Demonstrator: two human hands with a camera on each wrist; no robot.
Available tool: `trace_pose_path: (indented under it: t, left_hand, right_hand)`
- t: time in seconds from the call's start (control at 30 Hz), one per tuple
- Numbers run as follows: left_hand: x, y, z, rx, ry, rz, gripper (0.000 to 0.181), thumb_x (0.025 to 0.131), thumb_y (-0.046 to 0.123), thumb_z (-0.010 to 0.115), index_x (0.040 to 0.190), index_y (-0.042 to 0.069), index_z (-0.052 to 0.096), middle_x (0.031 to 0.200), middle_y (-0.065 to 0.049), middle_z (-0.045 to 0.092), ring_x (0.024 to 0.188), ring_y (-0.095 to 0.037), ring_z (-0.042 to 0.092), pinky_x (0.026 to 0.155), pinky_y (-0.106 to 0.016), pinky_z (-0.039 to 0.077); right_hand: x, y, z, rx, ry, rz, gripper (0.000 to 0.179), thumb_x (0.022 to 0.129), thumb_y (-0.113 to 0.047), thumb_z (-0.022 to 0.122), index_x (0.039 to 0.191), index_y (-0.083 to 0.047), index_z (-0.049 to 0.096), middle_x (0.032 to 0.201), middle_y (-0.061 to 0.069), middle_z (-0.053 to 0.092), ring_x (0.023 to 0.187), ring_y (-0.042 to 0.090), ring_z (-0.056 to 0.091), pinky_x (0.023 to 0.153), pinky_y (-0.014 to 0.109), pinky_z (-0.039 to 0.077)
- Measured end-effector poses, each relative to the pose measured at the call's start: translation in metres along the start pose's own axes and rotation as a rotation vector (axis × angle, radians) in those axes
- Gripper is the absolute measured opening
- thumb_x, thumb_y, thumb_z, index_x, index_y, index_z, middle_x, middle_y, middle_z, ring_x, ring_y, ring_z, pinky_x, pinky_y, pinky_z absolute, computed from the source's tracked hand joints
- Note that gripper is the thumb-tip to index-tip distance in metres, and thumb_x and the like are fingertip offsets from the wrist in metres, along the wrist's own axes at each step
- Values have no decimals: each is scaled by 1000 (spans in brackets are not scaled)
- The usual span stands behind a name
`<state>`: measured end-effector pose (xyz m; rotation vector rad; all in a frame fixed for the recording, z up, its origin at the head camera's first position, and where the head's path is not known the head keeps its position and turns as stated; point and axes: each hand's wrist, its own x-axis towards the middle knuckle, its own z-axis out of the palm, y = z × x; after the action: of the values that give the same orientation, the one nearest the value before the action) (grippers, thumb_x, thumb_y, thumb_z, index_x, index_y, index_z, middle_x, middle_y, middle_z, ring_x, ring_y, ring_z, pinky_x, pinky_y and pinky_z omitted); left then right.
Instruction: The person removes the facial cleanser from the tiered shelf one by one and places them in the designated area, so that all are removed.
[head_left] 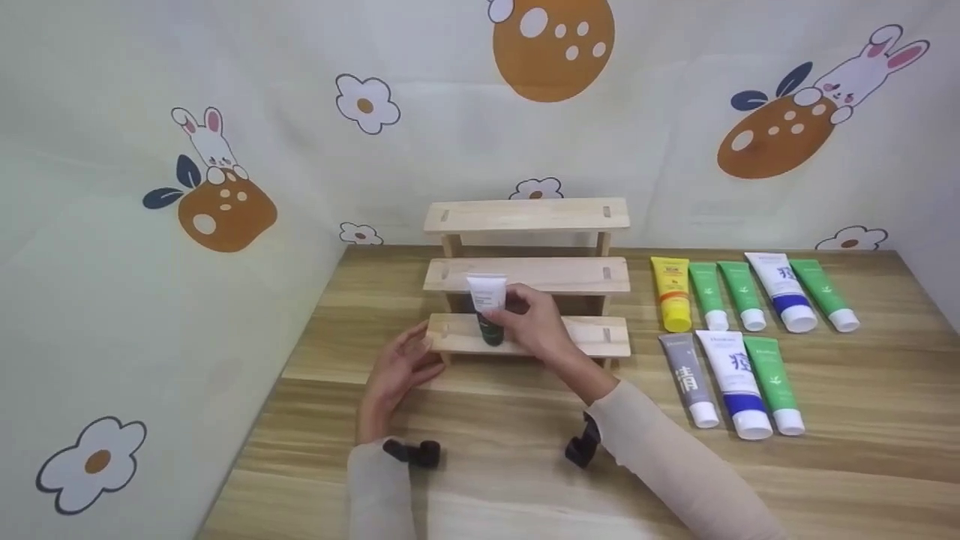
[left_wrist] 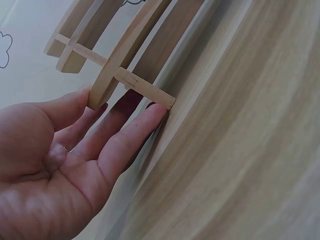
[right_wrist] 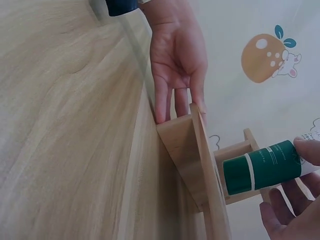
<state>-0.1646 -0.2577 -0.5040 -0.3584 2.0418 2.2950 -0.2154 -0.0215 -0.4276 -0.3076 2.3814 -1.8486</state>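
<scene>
A small white squeeze tube (head_left: 487, 292) with a dark green lower part is upright, cap down, at the lowest step of a three-tier wooden display rack (head_left: 525, 274). My right hand (head_left: 536, 322) pinches it between thumb and fingers. In the right wrist view the tube's green end (right_wrist: 262, 167) is close to the step board; whether they touch I cannot tell. At the rack's left end, my left hand (head_left: 397, 367) touches the lowest step with nearly straight fingers. The left wrist view has the thumb (left_wrist: 75, 105) at the board's end and fingertips by the leg.
Right of the rack, several tubes lie in two rows: a yellow tube (head_left: 671, 292), green tubes (head_left: 705, 289), white-and-blue tubes (head_left: 780, 289) and a grey tube (head_left: 686, 379). A printed cloth (head_left: 457, 142) stands behind the wooden table (head_left: 495, 450).
</scene>
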Motion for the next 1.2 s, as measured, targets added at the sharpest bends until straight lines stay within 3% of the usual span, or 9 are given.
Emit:
trace_pose_path:
  t: [0.23,0.53,0.87,1.2]
  left_hand:
    - [-1,-2,-3,-13,-7,-13,48,104,10,52,150,3,41,145,-29,51,112,-31,68,94,-42,62]
    - [-1,-2,-6,-7,-3,-6,46,104,7,50,150,2,42,147,-28,49,114,-33,67,93,-42,63]
    - [0,-2,-3,-16,-1,-27,46,104,6,49,150,2,42,146,-29,49,115,-33,66,96,-43,61]
    - [0,0,-2,-17,-13,-14,48,104,8,51,150,3,41,146,-28,50,110,-27,67,94,-41,62]
  right_hand:
    - [-8,-5,-12,34,5,-7,30,83,-13,81,110,-3,73,108,12,74,102,22,64,100,38,53]
    - [-25,-13,-32,22,-13,-15,30,83,-16,82,109,-5,73,103,10,76,92,15,65,83,24,52]
    - [-47,-21,-66,83,-49,59,35,86,-19,80,117,-7,71,115,11,72,106,21,63,95,31,54]
    - [-61,-14,-118,135,-12,114,42,91,-24,75,124,0,65,111,4,71,102,15,62,95,25,54]
